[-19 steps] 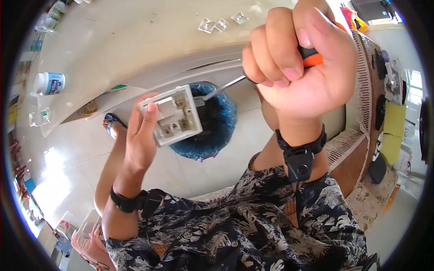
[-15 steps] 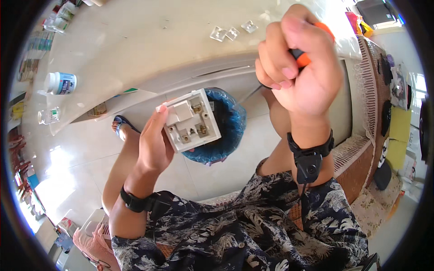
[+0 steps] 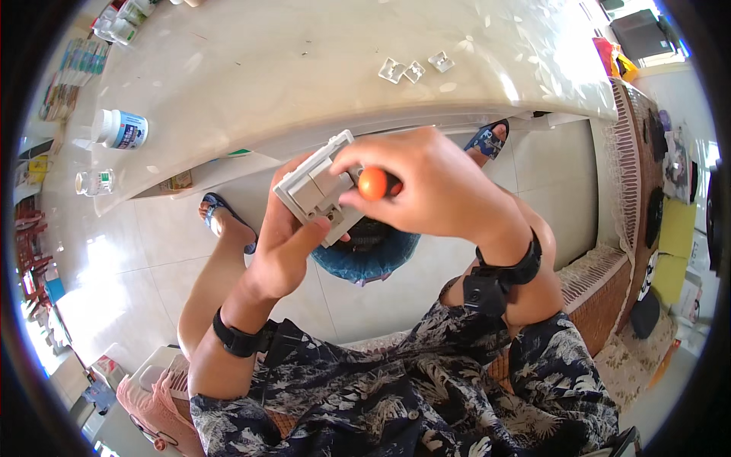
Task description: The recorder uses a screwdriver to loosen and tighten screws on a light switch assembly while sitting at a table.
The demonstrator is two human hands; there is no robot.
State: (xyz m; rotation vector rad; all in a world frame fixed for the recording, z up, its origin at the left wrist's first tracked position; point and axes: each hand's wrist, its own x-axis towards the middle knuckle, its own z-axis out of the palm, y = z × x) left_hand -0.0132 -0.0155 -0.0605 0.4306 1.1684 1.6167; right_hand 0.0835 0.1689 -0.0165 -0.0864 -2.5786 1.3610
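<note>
My left hand (image 3: 285, 251) grips a white plastic switch housing (image 3: 316, 187) along its left and lower side, its thumb over the lower corner near a metal terminal. My right hand (image 3: 426, 183) is wrapped round a screwdriver with an orange and black handle (image 3: 373, 183), seen nearly end-on over the housing; its tip is hidden. Beneath both hands sits a bin lined with a blue bag (image 3: 360, 261). Three small white square pieces (image 3: 413, 71) lie on the pale table above.
The pale table (image 3: 266, 84) spans the top, with a white bottle (image 3: 119, 129) and a clear jar (image 3: 94, 181) at its left. My feet (image 3: 221, 213) are on the tiled floor (image 3: 358, 312). A fringed wooden sofa (image 3: 628, 190) is at the right, a pink cloth (image 3: 152, 411) at lower left.
My right hand has swung down and inward with the screwdriver onto the housing. My left hand has turned and tilted the housing, and its thumb now lies over the lower corner.
</note>
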